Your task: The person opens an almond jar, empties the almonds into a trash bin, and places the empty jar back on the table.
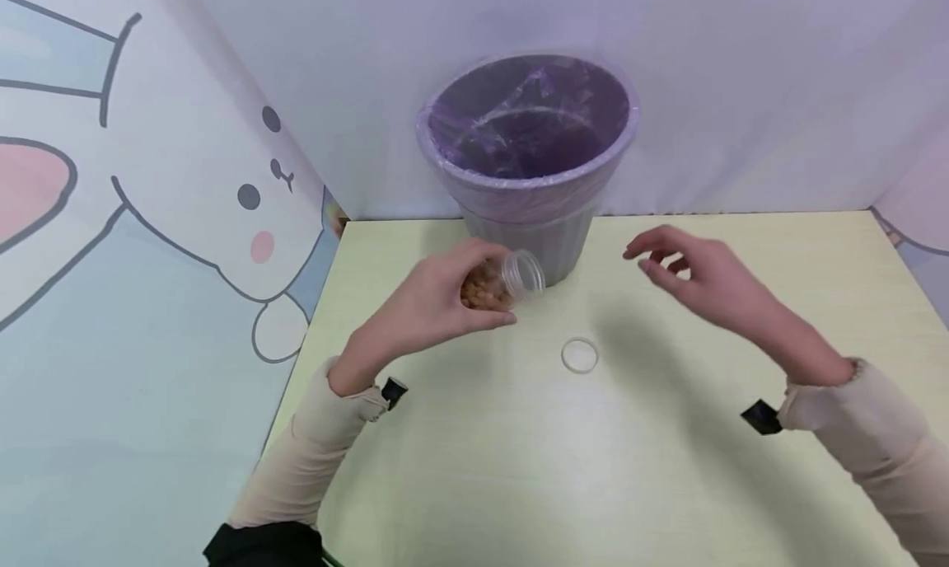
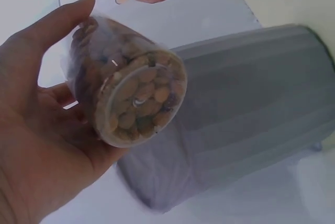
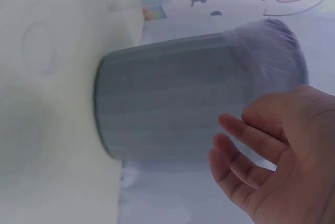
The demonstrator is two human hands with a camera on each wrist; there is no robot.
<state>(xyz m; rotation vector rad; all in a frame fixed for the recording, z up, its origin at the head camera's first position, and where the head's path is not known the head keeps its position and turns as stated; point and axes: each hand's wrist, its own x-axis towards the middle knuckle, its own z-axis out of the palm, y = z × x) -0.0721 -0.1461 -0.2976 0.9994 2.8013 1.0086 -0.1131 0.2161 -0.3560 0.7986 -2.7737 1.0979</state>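
Observation:
My left hand [image 1: 426, 299] grips a clear plastic jar [image 1: 525, 275] holding small brown nut-like pieces [image 1: 485, 287]. The jar is tipped on its side in the head view, its uncovered mouth pointing right, in front of the bin. Seen from the left wrist, the jar's round base [image 2: 141, 98] faces the camera, with brown pieces packed against it. My right hand [image 1: 700, 274] hangs in the air right of the bin, fingers loosely bent and holding nothing. Its spread fingers [image 3: 246, 161] overlap the bin in the right wrist view.
A grey ribbed trash bin [image 1: 530, 237] stands at the table's back edge, its rim covered by a thin purplish liner [image 1: 530, 181]. A thin pale ring [image 1: 580, 356] lies on the pale wooden table [image 1: 563, 468]. A rabbit-printed curtain [image 1: 185, 163] borders the left side.

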